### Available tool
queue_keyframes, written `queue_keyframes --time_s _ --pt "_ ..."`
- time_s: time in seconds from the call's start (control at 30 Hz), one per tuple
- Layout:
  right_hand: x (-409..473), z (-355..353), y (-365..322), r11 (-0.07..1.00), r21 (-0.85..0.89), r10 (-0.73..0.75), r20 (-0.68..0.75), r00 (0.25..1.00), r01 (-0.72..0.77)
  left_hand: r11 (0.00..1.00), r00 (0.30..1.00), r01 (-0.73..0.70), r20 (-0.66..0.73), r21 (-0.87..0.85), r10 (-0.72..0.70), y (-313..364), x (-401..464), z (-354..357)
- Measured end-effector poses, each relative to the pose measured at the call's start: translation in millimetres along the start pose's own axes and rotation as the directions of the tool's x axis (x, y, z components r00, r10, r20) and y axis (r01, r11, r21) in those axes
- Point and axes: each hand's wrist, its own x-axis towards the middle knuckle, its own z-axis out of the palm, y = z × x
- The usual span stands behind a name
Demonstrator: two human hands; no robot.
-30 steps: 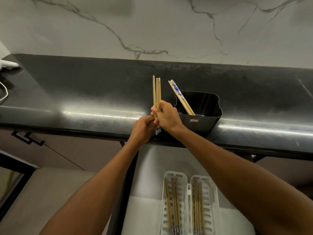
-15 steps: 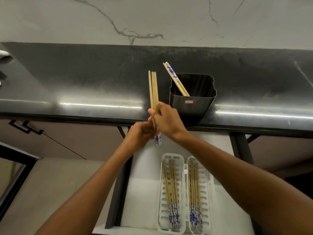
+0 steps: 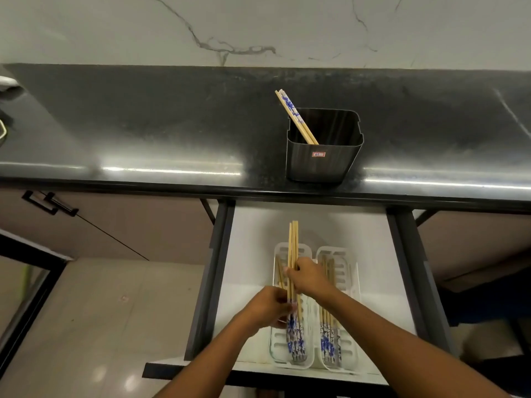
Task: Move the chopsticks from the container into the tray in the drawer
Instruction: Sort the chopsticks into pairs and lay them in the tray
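Where slotted white tray (image 3: 290,347) lies — both hands clamped on slim wooden chopsticks (image 3: 293,248).

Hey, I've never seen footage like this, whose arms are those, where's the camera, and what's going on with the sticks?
No machine here: a head-worn camera looks down at a person's bare arms. The left hand and right hand together grip a bundle of wooden chopsticks with blue-patterned ends above the left half of a white slotted plastic tray, which already holds chopsticks, in an open white drawer. On the dark stone counter stands a black plastic container with a few chopsticks left.
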Motion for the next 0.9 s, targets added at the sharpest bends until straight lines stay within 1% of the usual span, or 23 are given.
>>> queue_keyframes --time_s 0.1,0.17,0.27,0.37,0.43,0.5,0.53,0.6,0.77,0.83,0.9 --pt "3 11 16 0.995 0.001 0.097 0.028 0.995 -0.097 0.992 0.995 0.102 -0.031 0.071 -0.100 -10 6 10" --pt "4 17 21 0.991 -0.007 0.134 0.036 0.990 -0.134 0.985 0.990 0.138 -0.050 0.100 -0.134 -15 9 17" --pt "3 25 25 0.985 -0.067 0.160 0.026 0.987 -0.158 0.969 0.977 0.203 -0.094 0.140 -0.191 -20 12 27" --pt "1 31 27 0.975 -0.113 0.194 0.037 0.980 -0.189 0.940 0.965 0.247 -0.151 0.236 -0.215 -25 16 36" --pt "2 34 29 0.969 -0.138 0.211 0.042 0.977 -0.203 0.904 0.959 0.257 -0.202 0.341 -0.197 -28 17 42" --pt "3 36 28 0.962 -0.164 0.228 0.044 0.973 -0.218 0.846 0.959 0.230 -0.262 0.481 -0.111 -30 20 47" --pt "3 37 28 0.959 -0.178 0.232 0.051 0.971 -0.219 0.825 0.956 0.209 -0.286 0.525 -0.060 -32 22 49" --pt "3 37 26 0.946 -0.218 0.261 0.071 0.963 -0.240 0.814 0.949 0.183 -0.316 0.552 0.001 -34 23 53" --pt "4 39 27 0.903 -0.269 0.372 0.098 0.923 -0.335 0.817 0.933 0.190 -0.358 0.544 0.022 -37 25 55" --pt "4 38 27 0.898 -0.284 0.381 0.122 0.917 -0.336 0.807 0.937 0.189 -0.348 0.560 0.022 -37 25 56" --pt "3 35 29 0.903 -0.300 0.359 0.137 0.923 -0.307 0.792 0.940 0.192 -0.340 0.580 0.021 -35 24 57"
